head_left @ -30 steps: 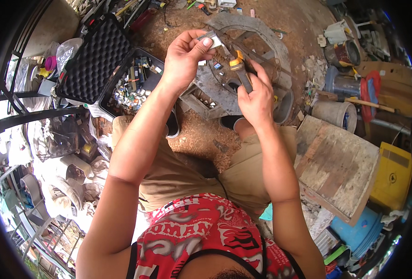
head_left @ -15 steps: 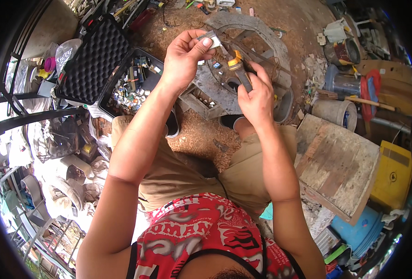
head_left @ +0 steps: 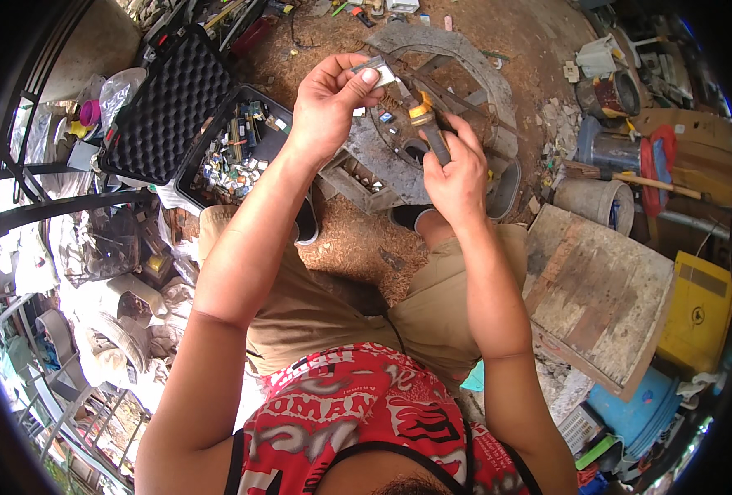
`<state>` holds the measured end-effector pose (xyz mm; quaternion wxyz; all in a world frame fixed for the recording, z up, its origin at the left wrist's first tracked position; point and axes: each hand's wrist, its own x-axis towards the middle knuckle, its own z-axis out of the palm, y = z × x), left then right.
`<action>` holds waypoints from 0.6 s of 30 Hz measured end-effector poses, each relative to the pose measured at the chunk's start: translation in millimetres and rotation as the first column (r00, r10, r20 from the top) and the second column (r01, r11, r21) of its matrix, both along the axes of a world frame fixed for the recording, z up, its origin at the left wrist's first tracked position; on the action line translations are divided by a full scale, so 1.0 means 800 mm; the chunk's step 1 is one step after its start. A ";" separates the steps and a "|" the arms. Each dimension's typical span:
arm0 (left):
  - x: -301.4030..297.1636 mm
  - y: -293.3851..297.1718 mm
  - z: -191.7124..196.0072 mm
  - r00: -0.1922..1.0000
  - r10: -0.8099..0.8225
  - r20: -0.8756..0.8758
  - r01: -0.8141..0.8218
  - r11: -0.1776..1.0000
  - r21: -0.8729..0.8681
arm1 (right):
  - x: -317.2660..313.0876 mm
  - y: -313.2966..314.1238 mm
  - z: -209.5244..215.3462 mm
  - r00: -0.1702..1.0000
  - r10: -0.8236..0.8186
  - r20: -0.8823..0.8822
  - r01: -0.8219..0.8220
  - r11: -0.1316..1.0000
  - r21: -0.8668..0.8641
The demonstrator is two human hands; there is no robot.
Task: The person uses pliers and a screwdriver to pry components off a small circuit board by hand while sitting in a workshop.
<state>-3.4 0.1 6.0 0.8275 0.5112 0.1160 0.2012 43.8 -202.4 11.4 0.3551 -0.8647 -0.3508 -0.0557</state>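
My left hand [head_left: 326, 103] is closed, pinching a small flat rectangular piece [head_left: 381, 76], silvery white on one face, between thumb and fingers. My right hand [head_left: 458, 175] is wrapped round a bladed hand tool [head_left: 421, 115] with a yellow and dark handle. Its narrow blade points up and left at the edge of the flat piece; whether the two touch I cannot tell. Both hands are held over a grey ring-shaped slab [head_left: 498, 82] on the ground. Below the hands, between my feet, lies a grey block-like tray [head_left: 366, 196] with small pieces in it.
At the left lies an open black case with a foam-lined lid [head_left: 168, 107], its base holding circuit boards and small chips [head_left: 230, 165]. A worn wooden board [head_left: 597, 289], a yellow panel [head_left: 696, 309], a blue bucket [head_left: 638, 404] and a pale bucket [head_left: 589, 202] crowd the right.
The blade and handle have shifted slightly against the flat piece, with the right hand's grip kept. My left hand has barely moved.
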 end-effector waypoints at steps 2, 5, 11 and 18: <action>0.001 0.001 -0.001 1.000 -0.001 0.004 0.001 1.000 -0.009 | 0.000 -0.001 -0.001 1.000 -0.006 -0.010 0.006 1.000 0.011; 0.001 0.000 -0.002 1.000 0.004 0.002 -0.003 1.000 -0.005 | 0.000 0.000 0.000 1.000 0.003 0.009 -0.003 1.000 0.003; 0.000 0.000 -0.002 1.000 -0.001 0.003 0.001 1.000 -0.005 | -0.001 0.000 0.003 1.000 0.008 0.006 -0.008 1.000 -0.007; 0.000 -0.001 -0.001 1.000 -0.007 0.008 0.007 1.000 -0.002 | -0.001 -0.002 0.002 1.000 -0.001 0.015 0.001 1.000 -0.005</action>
